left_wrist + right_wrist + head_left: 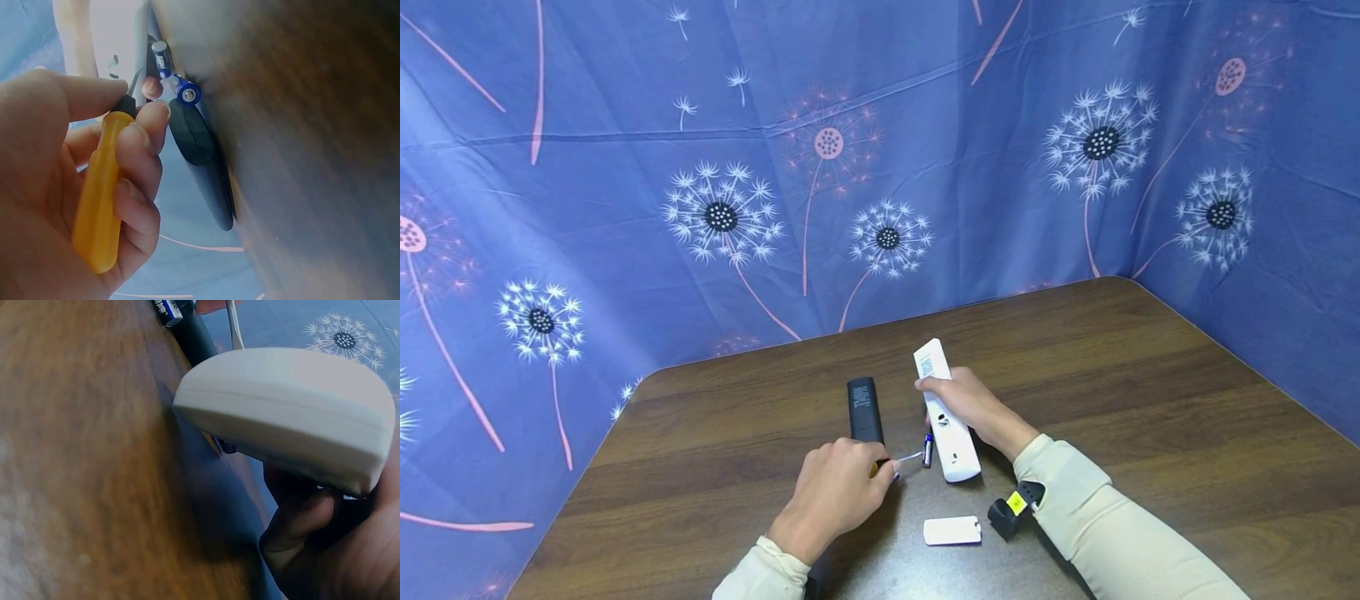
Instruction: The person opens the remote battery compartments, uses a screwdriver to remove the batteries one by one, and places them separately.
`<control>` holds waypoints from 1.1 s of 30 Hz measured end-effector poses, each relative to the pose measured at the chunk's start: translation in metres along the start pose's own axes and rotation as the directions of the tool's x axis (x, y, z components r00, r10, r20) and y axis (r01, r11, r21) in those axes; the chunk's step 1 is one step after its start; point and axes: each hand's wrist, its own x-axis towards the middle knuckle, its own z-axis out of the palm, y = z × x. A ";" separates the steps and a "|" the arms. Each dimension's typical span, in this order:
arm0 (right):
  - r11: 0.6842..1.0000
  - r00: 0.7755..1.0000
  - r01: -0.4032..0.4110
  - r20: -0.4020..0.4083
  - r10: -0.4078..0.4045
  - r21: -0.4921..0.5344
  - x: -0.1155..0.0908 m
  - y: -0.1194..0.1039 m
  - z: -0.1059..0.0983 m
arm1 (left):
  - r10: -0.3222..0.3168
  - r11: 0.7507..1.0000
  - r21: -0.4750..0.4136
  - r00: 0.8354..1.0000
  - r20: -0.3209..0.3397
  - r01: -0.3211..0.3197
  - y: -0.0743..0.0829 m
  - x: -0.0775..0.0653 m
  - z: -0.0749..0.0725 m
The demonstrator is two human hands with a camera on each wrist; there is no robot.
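Note:
My left hand (838, 487) grips a screwdriver (100, 194) by its yellow handle, thumb and fingers wrapped near the black collar. Its thin metal shaft points toward a white remote control (953, 437). That remote is held in my right hand (981, 408), thumb on top, tilted above the table with its labelled back facing up. Two dark marks or openings show on that back. Below it lie blue and silver batteries (187, 92), partly hidden in the head view. A black remote control (864, 408) lies just beyond my left hand.
A small white cover (952, 531) lies on the wooden table (737, 467) nearer to me. A black wrist strap (1006, 517) with a yellow label hangs at my right cuff. Blue dandelion-patterned cloth (925, 150) hangs behind the table's far edge.

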 end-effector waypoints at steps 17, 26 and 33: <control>1.000 1.000 -0.011 0.012 0.012 -0.025 -0.001 0.000 0.001 | 0.000 1.000 0.010 1.000 -0.007 0.000 0.002 0.002 -0.001; 1.000 1.000 0.002 0.020 -0.002 0.001 -0.001 -0.002 0.002 | 0.014 1.000 0.004 1.000 -0.003 -0.013 0.003 0.003 -0.003; 1.000 1.000 0.008 0.022 -0.008 0.005 -0.003 -0.002 0.002 | 0.012 1.000 0.020 1.000 -0.017 -0.012 0.000 0.002 -0.007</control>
